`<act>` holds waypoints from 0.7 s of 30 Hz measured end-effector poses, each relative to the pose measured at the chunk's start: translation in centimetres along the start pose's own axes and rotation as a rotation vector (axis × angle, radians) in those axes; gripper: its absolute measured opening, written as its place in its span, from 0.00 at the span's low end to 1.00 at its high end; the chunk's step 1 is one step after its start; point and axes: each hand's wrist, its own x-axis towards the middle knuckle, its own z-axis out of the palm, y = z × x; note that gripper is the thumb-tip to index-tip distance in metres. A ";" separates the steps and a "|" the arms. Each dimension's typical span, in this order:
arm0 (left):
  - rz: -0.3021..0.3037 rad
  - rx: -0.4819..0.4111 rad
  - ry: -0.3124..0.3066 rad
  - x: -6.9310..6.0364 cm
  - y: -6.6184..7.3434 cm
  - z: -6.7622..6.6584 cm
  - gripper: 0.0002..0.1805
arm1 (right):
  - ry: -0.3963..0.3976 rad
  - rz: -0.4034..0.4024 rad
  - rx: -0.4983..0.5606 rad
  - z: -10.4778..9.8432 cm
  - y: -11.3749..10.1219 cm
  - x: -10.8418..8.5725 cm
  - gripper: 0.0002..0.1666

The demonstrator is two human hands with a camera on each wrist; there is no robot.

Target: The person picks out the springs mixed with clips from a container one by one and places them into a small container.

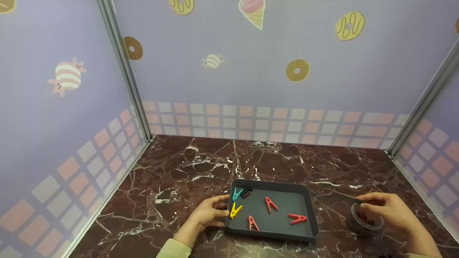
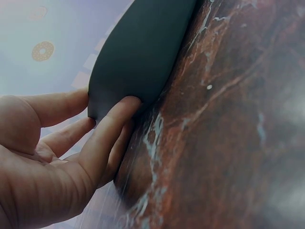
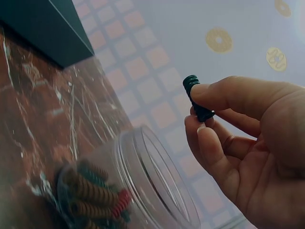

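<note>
In the head view my left hand [image 1: 209, 214] holds the left side of a shallow dark grey tray [image 1: 272, 234], fingers against its wall. The left wrist view shows these fingers [image 2: 114, 119] on the tray's outer side [image 2: 138, 57]. My right hand [image 1: 389, 209] pinches a small dark green ribbed plug [image 3: 191, 83] between thumb and fingers, above a clear round tub [image 3: 131, 157]. Inside the tub lie several ribbed pieces [image 3: 93, 191] in brown, green and red. The tray holds a teal clothespin [image 1: 236, 194], a yellow one [image 1: 235, 210] and three red clothespins [image 1: 270, 204].
Several small dark pieces [image 1: 246, 192] lie in the tray's far left corner. The marbled dark red tabletop [image 1: 179, 179] runs back to a patterned lilac wall [image 1: 229, 86], with a side panel [image 1: 68, 143] on the left and another [image 1: 435, 157] on the right.
</note>
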 end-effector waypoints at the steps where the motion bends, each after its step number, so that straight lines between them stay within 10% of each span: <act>1: 0.001 -0.002 -0.001 0.0 0.0 0.0 0.37 | 0.004 -0.002 -0.014 -0.1 0.2 -0.1 0.22; 21: 0.008 -0.002 0.004 0.0 -0.2 0.0 0.37 | -0.070 0.109 -0.179 -0.5 1.1 -0.6 0.19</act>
